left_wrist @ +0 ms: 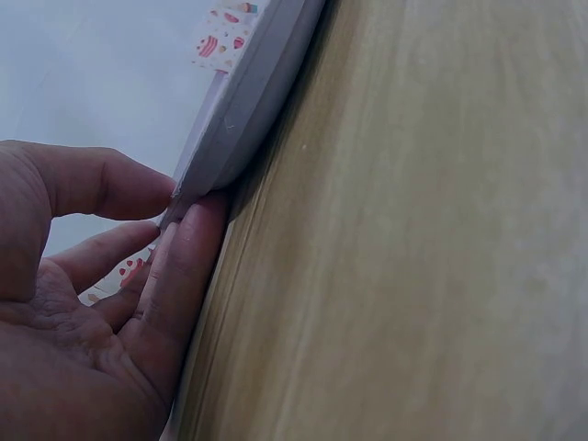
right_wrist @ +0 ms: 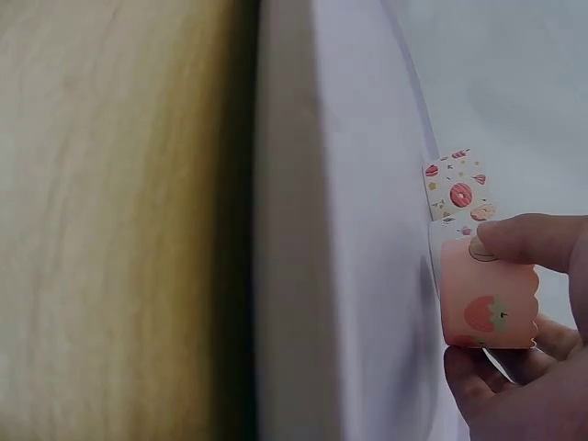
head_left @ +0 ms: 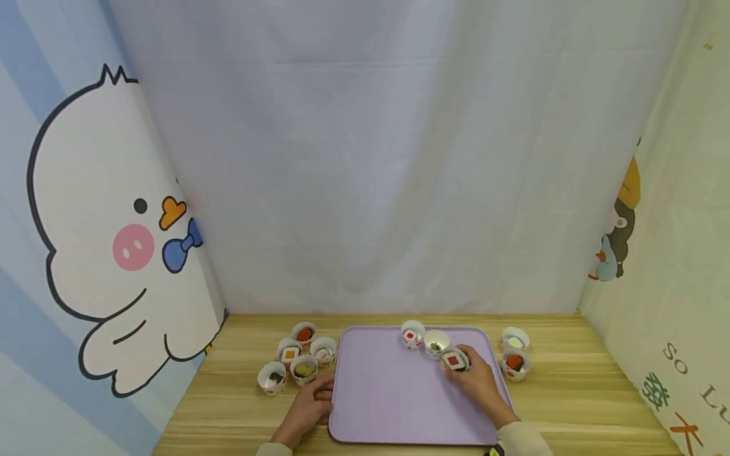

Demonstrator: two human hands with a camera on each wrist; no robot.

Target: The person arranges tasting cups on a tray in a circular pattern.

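My right hand (head_left: 474,378) grips a scalloped paper cup (right_wrist: 487,292) at the right part of the lilac tray (head_left: 399,405). It has a pink side with a strawberry print. Inside this cup sits a piece like sushi, white with a dark red square on top. Beyond it on the tray stand a cup with a green-topped piece (head_left: 436,344) and a cup with a red-centred white piece (head_left: 412,334). At the tray's left edge, my left hand (head_left: 310,405) holds the rim (left_wrist: 220,129) between thumb and fingers. Whether its fingertips reach under the tray is unclear.
Left of the tray, several paper cups cluster on the wooden table (head_left: 222,405), including one with an orange-topped piece (head_left: 289,351). Two more stand right of the tray: a cup with a yellow-centred piece (head_left: 515,340) and a cup with a red piece (head_left: 516,364). Cloth curtains enclose the table.
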